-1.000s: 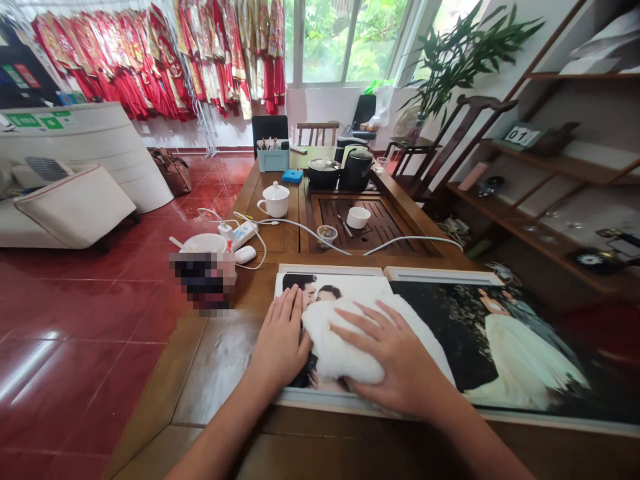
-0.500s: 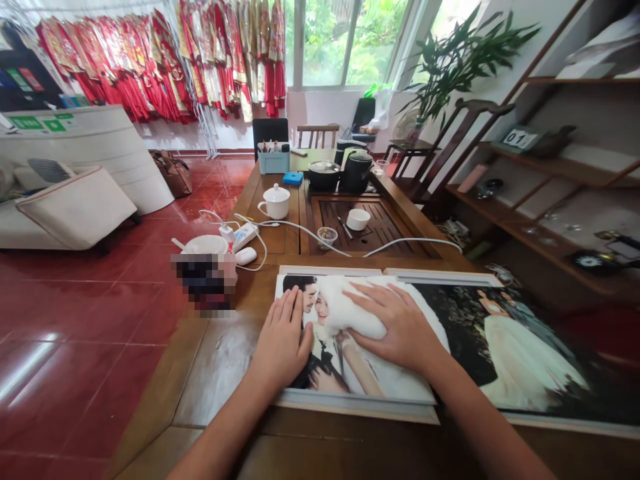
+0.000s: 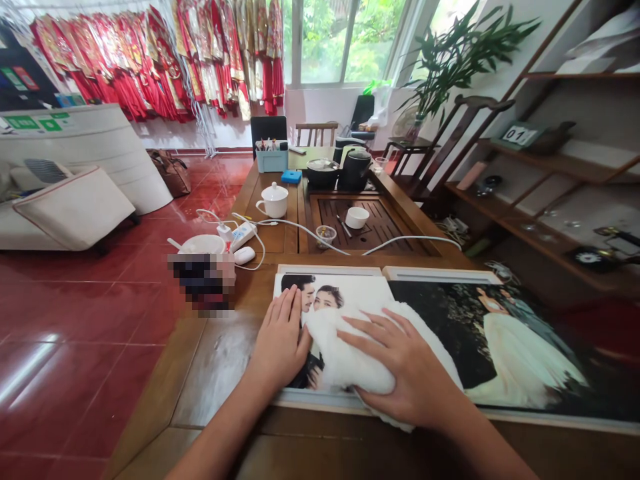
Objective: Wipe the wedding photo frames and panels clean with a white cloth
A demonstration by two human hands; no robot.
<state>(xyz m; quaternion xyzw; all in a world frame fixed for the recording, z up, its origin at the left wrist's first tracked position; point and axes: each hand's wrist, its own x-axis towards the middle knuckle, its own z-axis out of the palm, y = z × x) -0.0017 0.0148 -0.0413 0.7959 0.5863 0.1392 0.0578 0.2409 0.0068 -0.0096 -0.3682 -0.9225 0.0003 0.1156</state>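
A framed photo print of a couple lies flat on the wooden table. My left hand rests flat on its left part, fingers stretched out and the thumb a little apart. Over the print's right and lower part is a fluffy white cloth, bunched and hiding much of the picture. My right hand holds the cloth against the print, fingers spread across the top of it. One end of the cloth hangs past the print's near edge. Beside it on the right lies a second framed print, dark, with a pale gown.
Beyond the prints are a white cable, a tea tray with a white bowl, and a lidded white cup. At left are a power strip, a mouse and a blurred-out item. Shelves stand at right.
My right hand has moved the white cloth down toward the print's near edge, uncovering the picture's upper part. My left hand has stayed in nearly the same place.
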